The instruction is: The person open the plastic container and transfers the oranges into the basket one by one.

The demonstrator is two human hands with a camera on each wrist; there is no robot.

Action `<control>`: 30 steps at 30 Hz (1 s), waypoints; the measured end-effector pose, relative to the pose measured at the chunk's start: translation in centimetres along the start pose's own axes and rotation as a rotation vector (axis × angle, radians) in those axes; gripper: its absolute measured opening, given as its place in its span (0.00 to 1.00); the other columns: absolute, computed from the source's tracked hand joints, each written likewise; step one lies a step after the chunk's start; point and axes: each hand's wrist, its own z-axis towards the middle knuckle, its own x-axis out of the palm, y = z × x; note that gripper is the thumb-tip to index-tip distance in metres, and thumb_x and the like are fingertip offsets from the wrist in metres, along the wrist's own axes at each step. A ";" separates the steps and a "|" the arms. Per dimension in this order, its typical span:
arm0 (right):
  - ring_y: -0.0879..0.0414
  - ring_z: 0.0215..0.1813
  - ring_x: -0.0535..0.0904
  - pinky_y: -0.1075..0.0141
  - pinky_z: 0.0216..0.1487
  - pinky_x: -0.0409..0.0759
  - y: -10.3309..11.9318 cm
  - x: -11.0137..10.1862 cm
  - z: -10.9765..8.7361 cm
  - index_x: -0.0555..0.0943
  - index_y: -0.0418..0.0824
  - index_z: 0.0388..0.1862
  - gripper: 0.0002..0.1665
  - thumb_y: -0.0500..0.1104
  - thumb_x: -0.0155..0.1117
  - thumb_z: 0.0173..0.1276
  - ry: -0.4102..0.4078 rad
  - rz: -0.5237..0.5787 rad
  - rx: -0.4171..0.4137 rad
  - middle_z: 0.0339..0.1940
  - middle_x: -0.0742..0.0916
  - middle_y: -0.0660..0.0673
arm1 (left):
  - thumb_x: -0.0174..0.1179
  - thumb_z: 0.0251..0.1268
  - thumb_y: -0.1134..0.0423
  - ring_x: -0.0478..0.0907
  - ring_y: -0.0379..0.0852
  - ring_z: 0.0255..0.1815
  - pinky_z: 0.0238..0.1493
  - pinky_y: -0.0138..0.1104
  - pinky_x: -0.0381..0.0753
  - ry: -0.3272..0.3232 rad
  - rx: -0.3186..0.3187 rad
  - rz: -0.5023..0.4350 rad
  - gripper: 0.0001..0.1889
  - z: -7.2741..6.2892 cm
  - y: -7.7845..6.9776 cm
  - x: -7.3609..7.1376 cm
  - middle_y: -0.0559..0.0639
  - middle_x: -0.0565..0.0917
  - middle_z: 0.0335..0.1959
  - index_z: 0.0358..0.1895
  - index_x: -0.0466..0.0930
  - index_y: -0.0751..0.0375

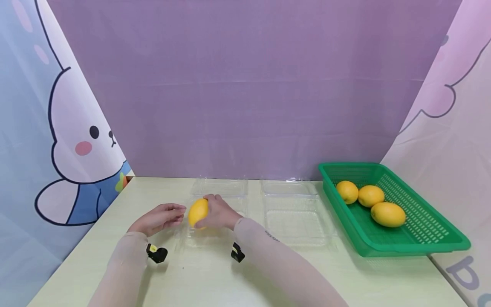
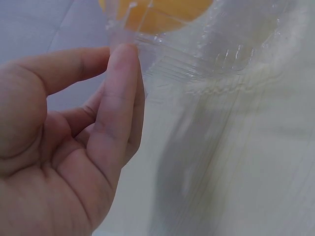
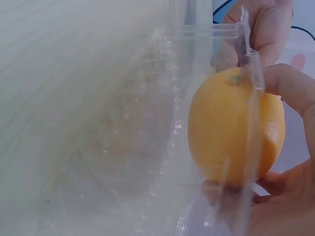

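Observation:
My right hand [image 1: 219, 212] grips a yellow oval lemon [image 1: 198, 212] between thumb and fingers, over the left clear plastic box [image 1: 207, 242]. In the right wrist view the lemon [image 3: 231, 132] appears behind the box's transparent wall, its green stem end upward. At the left side of that box is my left hand [image 1: 162, 218]. Thumb and fingertips of the left hand [image 2: 74, 118] come together at the box's rim corner in the left wrist view, pinching it.
A second clear box [image 1: 295, 226] stands open to the right, lid folded back. Farther right, a green plastic basket [image 1: 383, 249] holds several lemons, one of them a lemon [image 1: 388, 214] near its middle. A purple cloth [image 1: 253, 85] hangs behind the table [image 1: 199, 281].

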 end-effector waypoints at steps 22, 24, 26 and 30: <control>0.55 0.48 0.75 0.61 0.49 0.79 0.2 -2.1 -1.4 0.67 0.42 0.73 0.55 0.54 0.82 0.48 -0.043 0.069 -0.071 0.58 0.75 0.46 | 0.55 0.78 0.58 0.78 0.48 0.45 0.52 0.34 0.83 -0.005 0.003 0.000 0.29 0.0 -0.1 -0.1 0.63 0.77 0.51 0.70 0.61 0.77; 0.55 0.48 0.75 0.61 0.49 0.79 0.2 -2.3 -1.6 0.67 0.42 0.73 0.54 0.54 0.82 0.49 -0.040 0.065 -0.079 0.57 0.75 0.46 | 0.55 0.78 0.58 0.78 0.48 0.45 0.52 0.34 0.83 -0.006 0.001 -0.002 0.29 0.1 -0.1 -0.1 0.63 0.78 0.51 0.70 0.61 0.77; 0.55 0.48 0.75 0.61 0.48 0.79 0.2 -2.5 -1.7 0.66 0.43 0.73 0.55 0.54 0.81 0.49 -0.038 0.055 -0.084 0.58 0.74 0.46 | 0.55 0.78 0.58 0.78 0.47 0.44 0.52 0.34 0.83 -0.006 -0.001 -0.005 0.29 0.1 -0.1 -0.1 0.62 0.78 0.50 0.70 0.61 0.77; 0.55 0.49 0.75 0.61 0.49 0.79 0.2 -3.2 -2.1 0.65 0.43 0.74 0.55 0.54 0.81 0.50 -0.044 0.040 -0.102 0.59 0.74 0.45 | 0.55 0.78 0.58 0.77 0.47 0.44 0.52 0.34 0.83 -0.009 -0.002 -0.003 0.29 0.0 -0.1 0.1 0.62 0.78 0.50 0.69 0.62 0.77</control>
